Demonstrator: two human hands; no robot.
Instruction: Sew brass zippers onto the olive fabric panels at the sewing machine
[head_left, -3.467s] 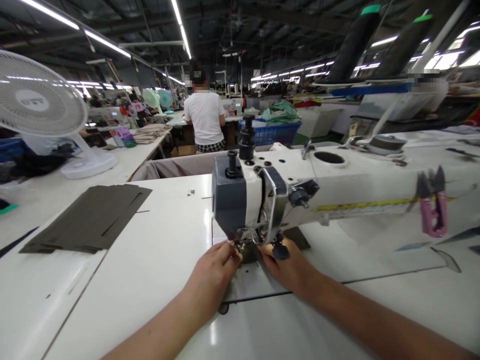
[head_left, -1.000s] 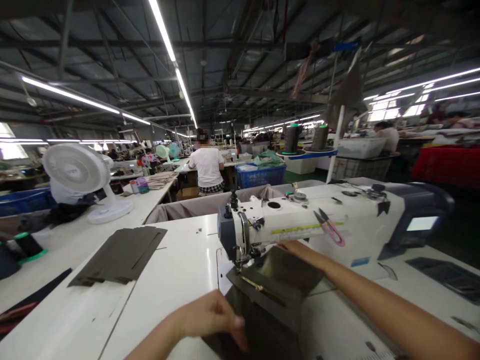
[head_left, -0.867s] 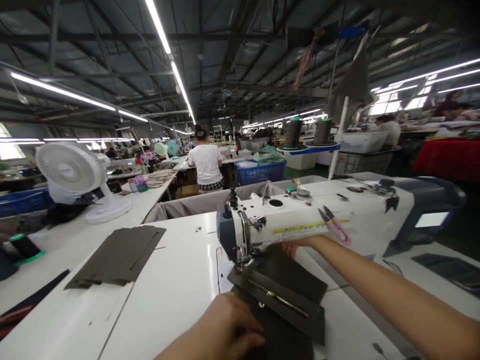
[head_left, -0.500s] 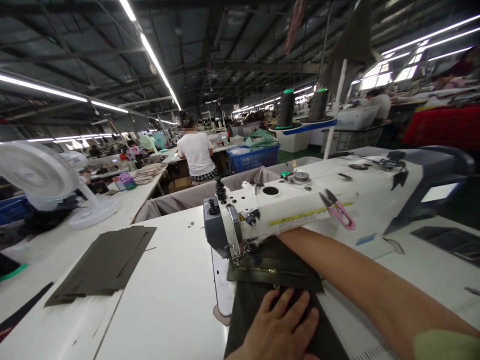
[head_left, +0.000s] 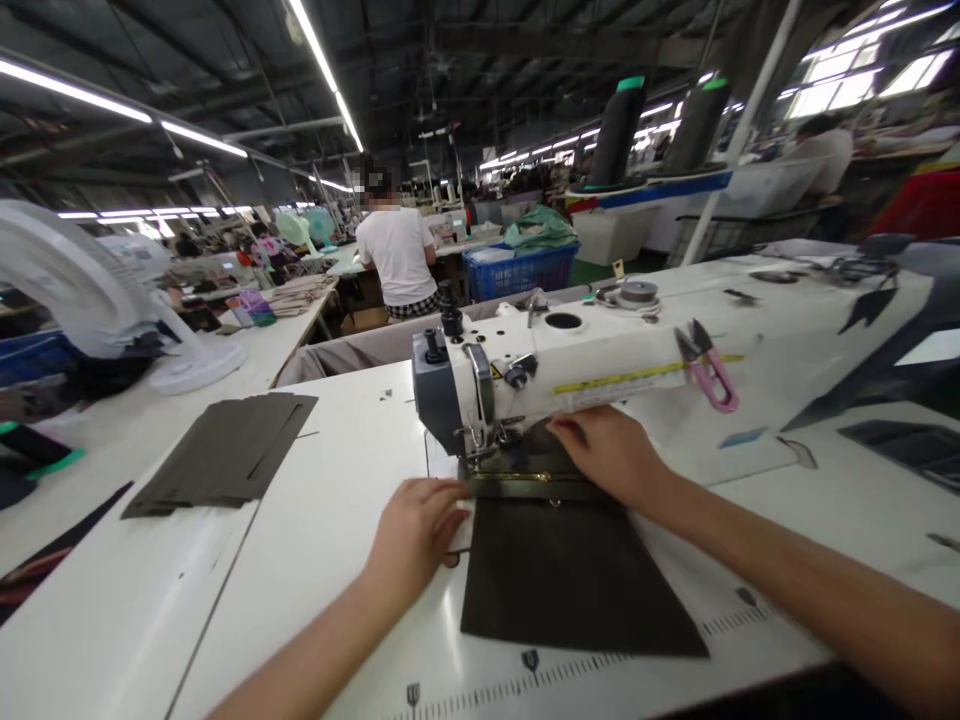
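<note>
A dark olive fabric piece (head_left: 570, 570) lies under the needle area of a white sewing machine (head_left: 630, 350). A zipper with gold-coloured teeth (head_left: 525, 477) runs across it, with a small metal pull hanging below. My left hand (head_left: 421, 525) is at the zipper's left end beside the presser foot, fingers bent together on the fabric edge; its fingertips are partly hidden. Under the machine arm, my right hand (head_left: 607, 450) pinches the far part of the fabric between thumb and fingers.
A stack of dark fabric panels (head_left: 225, 450) lies on the left. Pink-handled thread snips (head_left: 709, 370) rest against the machine arm. Farther off are a white fan (head_left: 90, 280), thread cones (head_left: 619, 130), a blue crate (head_left: 517, 270) and a person in a white shirt (head_left: 397, 255).
My left hand has left its flat place on the fabric and moved up and left to the zipper end. My right hand has come into sight from behind the machine head. The zipper now lies straighter.
</note>
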